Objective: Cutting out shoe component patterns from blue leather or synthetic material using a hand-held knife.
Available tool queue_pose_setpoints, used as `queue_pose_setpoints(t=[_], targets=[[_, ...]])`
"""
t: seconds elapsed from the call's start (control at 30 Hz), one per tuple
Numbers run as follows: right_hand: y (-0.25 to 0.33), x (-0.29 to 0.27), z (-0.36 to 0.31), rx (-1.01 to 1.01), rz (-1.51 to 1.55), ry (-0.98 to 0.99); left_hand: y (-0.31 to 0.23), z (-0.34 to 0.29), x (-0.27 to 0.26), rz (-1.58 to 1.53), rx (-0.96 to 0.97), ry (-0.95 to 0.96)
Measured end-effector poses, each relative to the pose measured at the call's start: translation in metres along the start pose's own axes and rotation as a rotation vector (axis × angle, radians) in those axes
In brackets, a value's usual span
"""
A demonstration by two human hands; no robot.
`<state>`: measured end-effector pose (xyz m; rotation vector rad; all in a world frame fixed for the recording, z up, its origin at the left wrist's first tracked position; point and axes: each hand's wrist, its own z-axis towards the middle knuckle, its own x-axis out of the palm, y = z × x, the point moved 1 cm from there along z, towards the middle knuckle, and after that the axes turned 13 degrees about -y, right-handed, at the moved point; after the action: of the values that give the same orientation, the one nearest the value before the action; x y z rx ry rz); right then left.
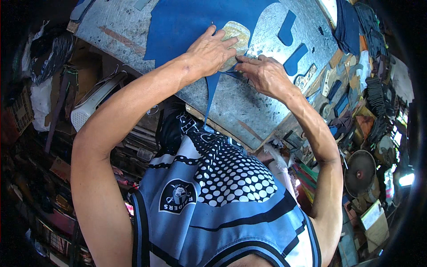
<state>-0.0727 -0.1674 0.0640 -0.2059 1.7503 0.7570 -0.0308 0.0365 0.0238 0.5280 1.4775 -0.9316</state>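
Here, a slatted crate [20, 111] stood in shadow at far left, its contents too dark to tell. One pale template [238, 33] lay on one blue sheet [191, 31] across the metal-topped bench [242, 113]. The left hand [209, 52] pressed on the template, fingers spread; the right hand [267, 74] was curled close beside it (whether it pinched anything could not be told). Two blue shaped pieces [287, 29] lay rightward; one pointed blue strip [212, 93] reached the near edge.

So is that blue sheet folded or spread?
Spread: the blue sheet lies flat on the table, pale template and left hand on it.
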Motion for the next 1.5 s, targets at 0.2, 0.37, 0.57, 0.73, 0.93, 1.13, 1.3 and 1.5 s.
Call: queue_pose_setpoints(t=[0.2,0.37,0.57,0.73,0.93,1.13,1.3,1.5], targets=[[-0.002,-0.005,0.0,-0.076,-0.028,-0.074,0.001,0.0,-0.002,-0.05,-0.011,-0.039],[0.016,-0.007,0.016,-0.083,-0.047,-0.041,0.008,-0.022,-0.017,-0.085,-0.021,-0.05],[-0.006,-0.02,0.026,-0.168,-0.095,0.004,0.002,-0.019,-0.024,-0.042,-0.03,-0.026],[-0.019,-0.028,0.038,-0.249,-0.115,0.031,0.0,-0.016,-0.025,-0.02,-0.028,0.025],[-0.035,-0.032,0.051,-0.284,-0.09,0.002,-0.001,-0.013,-0.03,-0.005,-0.027,0.051],[-0.034,-0.043,0.059,-0.269,-0.095,0.039,-0.004,-0.014,-0.049,0.008,-0.038,0.121],[-0.049,-0.051,0.066,-0.276,-0.071,0.086,-0.007,-0.011,-0.056,0.024,-0.033,0.153],[-0.052,-0.058,0.076,-0.249,-0.036,0.133,-0.009,-0.009,-0.058,0.028,-0.042,0.195]])
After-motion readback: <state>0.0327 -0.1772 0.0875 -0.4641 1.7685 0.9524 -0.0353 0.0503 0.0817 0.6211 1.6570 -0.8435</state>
